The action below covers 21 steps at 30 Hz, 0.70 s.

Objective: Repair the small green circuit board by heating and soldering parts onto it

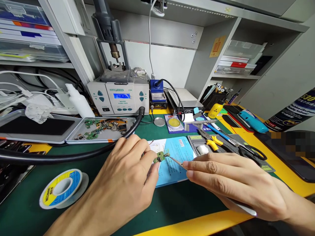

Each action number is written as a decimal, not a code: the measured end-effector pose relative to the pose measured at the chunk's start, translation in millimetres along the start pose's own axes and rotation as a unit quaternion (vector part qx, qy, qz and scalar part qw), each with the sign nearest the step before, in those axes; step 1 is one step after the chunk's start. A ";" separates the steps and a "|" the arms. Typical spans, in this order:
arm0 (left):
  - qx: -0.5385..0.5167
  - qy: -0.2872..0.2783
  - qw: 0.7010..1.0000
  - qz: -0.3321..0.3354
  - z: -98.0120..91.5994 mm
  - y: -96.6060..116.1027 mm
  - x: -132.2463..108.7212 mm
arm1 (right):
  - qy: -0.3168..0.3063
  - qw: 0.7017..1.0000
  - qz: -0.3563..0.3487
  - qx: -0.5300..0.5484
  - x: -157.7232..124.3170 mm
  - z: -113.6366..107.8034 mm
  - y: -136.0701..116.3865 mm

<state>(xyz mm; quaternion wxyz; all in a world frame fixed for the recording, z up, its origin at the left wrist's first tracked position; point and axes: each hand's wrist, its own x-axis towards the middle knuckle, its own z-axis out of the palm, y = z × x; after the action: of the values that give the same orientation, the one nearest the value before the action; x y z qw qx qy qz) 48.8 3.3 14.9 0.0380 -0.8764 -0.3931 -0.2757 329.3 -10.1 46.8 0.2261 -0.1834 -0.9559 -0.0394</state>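
A small green circuit board [160, 156] is pinched in my left hand [131, 170], between thumb and fingers, above a blue booklet [176, 164]. My right hand [228, 180] is closed around slim metal tweezers [177, 162]. Their tip points left and meets, or nearly meets, the small connector end at the board's right side; I cannot tell whether it touches. The tweezers' wide rear end shows below my right palm. Part of the board is hidden behind my left fingers.
A solder spool [61, 188] stands at left. Behind lie a tray of boards [71, 137], a black hose [98, 151] and a hot-air station [118, 95]. Yellow-handled pliers [213, 144] and scissors [251, 153] rest on a grey mat [193, 141] at right, near a yellow bottle [215, 109].
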 end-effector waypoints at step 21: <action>-0.005 -0.001 1.000 0.003 3.1 -2.7 -0.3 | -0.047 0.998 -0.029 -0.016 -3.8 -0.7 -3.4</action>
<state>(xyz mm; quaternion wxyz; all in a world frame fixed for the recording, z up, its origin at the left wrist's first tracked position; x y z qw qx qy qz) 48.1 5.9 11.7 0.0341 -0.8781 -0.3889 -0.2766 331.4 -14.6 45.7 0.1766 -0.1606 -0.9697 -0.0526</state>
